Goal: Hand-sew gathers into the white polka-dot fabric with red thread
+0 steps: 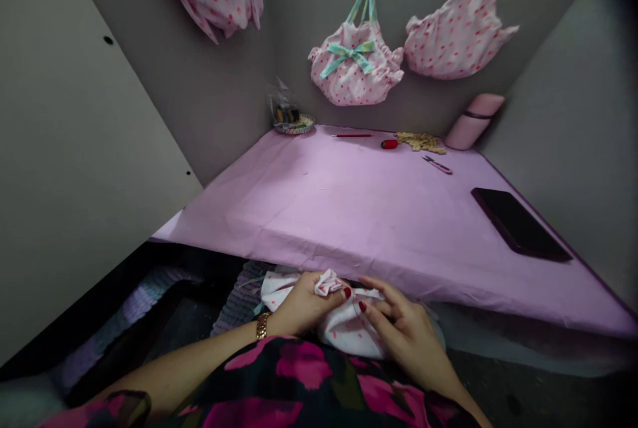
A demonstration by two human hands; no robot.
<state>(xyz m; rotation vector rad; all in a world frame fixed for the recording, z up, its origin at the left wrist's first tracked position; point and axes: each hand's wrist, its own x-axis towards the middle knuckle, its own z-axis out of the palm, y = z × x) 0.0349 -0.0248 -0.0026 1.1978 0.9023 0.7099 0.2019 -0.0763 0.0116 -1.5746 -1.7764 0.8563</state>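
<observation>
Fingers (343, 293) pinching cloth (349, 328) below table edge (349, 258)

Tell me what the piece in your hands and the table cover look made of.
The white piece, pinched by the left hand and right hand, looks like thin woven cotton, matte, with red dots; it bunches into soft folds. The pink cover also seems cloth, matte, with faint creases and a draped front edge.

top bags (461, 29) cropped (straps), basket contents (286, 112) unclear
</observation>
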